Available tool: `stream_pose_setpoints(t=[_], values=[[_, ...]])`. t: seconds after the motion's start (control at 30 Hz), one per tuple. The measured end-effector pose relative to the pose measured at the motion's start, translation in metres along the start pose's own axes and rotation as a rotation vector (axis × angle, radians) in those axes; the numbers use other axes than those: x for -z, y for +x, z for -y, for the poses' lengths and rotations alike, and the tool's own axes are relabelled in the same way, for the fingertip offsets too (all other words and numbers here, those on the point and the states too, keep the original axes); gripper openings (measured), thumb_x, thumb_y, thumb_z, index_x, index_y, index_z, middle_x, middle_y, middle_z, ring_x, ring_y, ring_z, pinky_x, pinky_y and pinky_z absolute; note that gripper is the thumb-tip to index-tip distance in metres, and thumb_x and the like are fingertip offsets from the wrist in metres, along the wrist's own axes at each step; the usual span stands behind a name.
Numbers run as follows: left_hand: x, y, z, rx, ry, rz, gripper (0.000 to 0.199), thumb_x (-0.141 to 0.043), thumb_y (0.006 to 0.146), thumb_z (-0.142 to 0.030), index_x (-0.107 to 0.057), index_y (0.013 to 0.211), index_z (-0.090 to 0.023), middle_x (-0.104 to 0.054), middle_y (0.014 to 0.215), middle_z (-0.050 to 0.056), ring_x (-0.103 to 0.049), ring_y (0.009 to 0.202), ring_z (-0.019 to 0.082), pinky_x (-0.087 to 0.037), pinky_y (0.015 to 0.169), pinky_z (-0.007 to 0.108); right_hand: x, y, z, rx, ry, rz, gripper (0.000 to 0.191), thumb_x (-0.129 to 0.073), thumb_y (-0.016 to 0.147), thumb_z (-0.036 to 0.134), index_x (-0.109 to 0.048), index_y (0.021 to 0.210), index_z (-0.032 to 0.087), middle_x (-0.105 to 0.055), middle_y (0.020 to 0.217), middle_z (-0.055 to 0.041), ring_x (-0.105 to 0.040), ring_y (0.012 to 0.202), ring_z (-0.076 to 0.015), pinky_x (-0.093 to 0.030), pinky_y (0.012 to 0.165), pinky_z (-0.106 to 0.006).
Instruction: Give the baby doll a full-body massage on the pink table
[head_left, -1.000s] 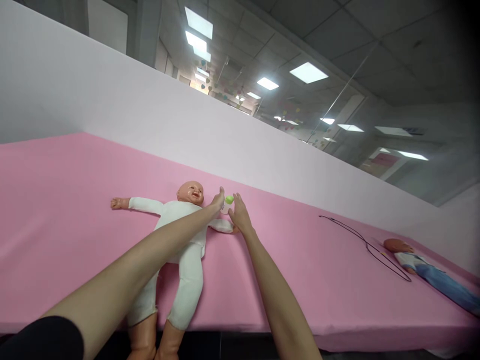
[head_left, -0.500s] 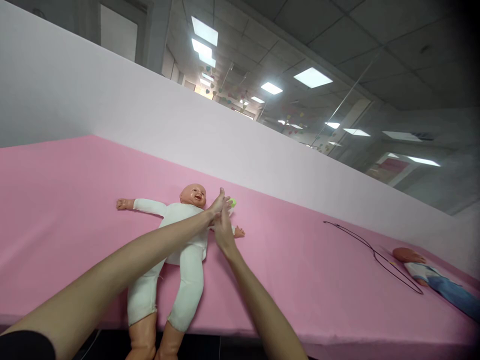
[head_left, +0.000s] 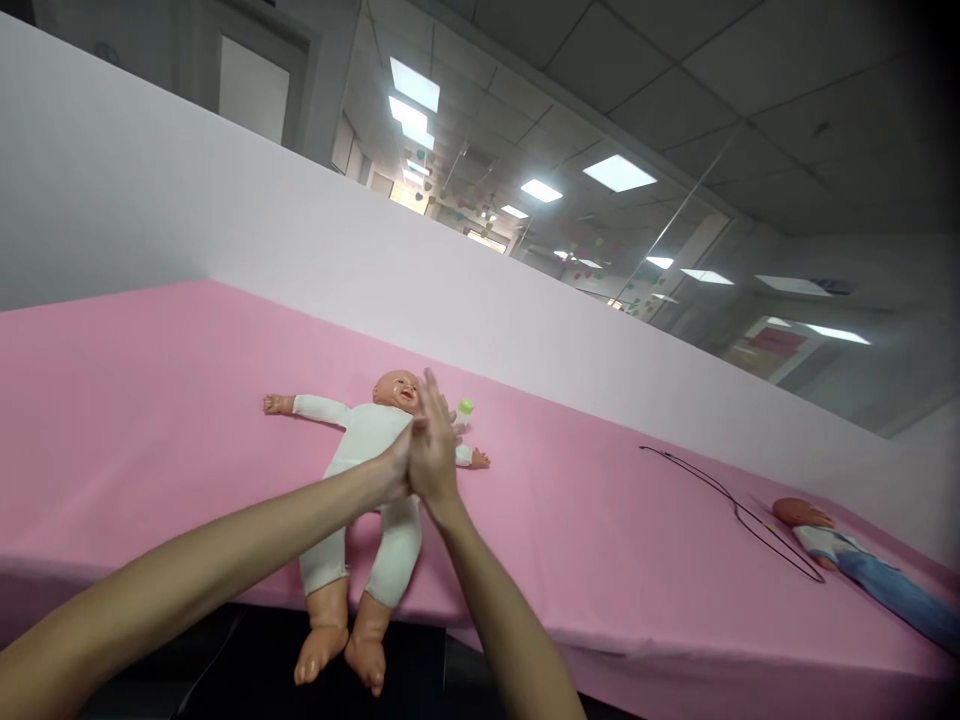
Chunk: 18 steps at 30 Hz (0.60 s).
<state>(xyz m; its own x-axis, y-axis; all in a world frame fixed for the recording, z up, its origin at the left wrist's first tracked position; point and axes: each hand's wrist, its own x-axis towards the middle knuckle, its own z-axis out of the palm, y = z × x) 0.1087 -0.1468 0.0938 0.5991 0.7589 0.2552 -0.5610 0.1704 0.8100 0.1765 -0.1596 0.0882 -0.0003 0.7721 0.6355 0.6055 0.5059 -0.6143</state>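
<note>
Palm to palm, my left hand (head_left: 401,462) and my right hand (head_left: 435,450) press together above the baby doll's torso, with fingers stretched out and slightly blurred. My right hand's fingers cover much of my left hand's. The baby doll (head_left: 375,425) lies on its back in a white suit, arms spread, bare feet hanging over the front edge. Just beyond my fingers stands a small bottle with a green cap (head_left: 466,406); its lower part is partly hidden. I see nothing held in either hand.
Pink cloth (head_left: 570,530) covers the table, which meets a white wall (head_left: 322,240) at the back. To the right lie a thin black looped cord (head_left: 731,500) and a second doll (head_left: 855,555) in blue trousers. Glass rises above the wall.
My hands have slid against each other and come slightly nearer to me, the right palm now lying more flatly against the left. The green cap shows more fully. The view has shifted slightly.
</note>
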Motion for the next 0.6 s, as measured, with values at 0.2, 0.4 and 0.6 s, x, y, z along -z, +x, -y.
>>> stream_pose_setpoints(t=[0.2, 0.4, 0.6], values=[[0.013, -0.015, -0.022, -0.016, -0.088, -0.078, 0.096, -0.025, 0.091, -0.089, -0.044, 0.162, -0.026, -0.038, 0.17, 0.007, -0.019, 0.163, 0.028, -0.022, 0.132, 0.043, -0.019, -0.024, 0.011, 0.006, 0.015, -0.004, 0.09, -0.023, 0.103, 0.077, -0.008, 0.172, 0.021, -0.006, 0.178, -0.0076, -0.001, 0.165, -0.0311, -0.01, 0.132, -0.06], [0.001, -0.033, -0.012, -0.027, -0.078, -0.059, 0.086, -0.033, 0.093, -0.086, -0.048, 0.159, -0.032, -0.05, 0.162, 0.005, -0.031, 0.159, 0.031, -0.032, 0.129, 0.048, -0.017, -0.017, 0.015, 0.075, 0.004, -0.008, 0.089, -0.022, 0.1, 0.081, -0.031, 0.168, 0.024, -0.027, 0.174, -0.0075, -0.019, 0.162, -0.0327, -0.015, 0.132, -0.057], [0.017, -0.029, -0.017, -0.064, -0.036, -0.031, 0.089, -0.033, 0.091, -0.088, -0.06, 0.149, -0.025, -0.059, 0.154, 0.012, -0.038, 0.156, 0.032, -0.034, 0.127, 0.046, -0.018, -0.029, 0.015, 0.032, 0.012, 0.015, 0.091, -0.024, 0.102, 0.079, -0.017, 0.171, 0.021, -0.014, 0.177, -0.0075, -0.005, 0.165, -0.0308, -0.011, 0.133, -0.059]])
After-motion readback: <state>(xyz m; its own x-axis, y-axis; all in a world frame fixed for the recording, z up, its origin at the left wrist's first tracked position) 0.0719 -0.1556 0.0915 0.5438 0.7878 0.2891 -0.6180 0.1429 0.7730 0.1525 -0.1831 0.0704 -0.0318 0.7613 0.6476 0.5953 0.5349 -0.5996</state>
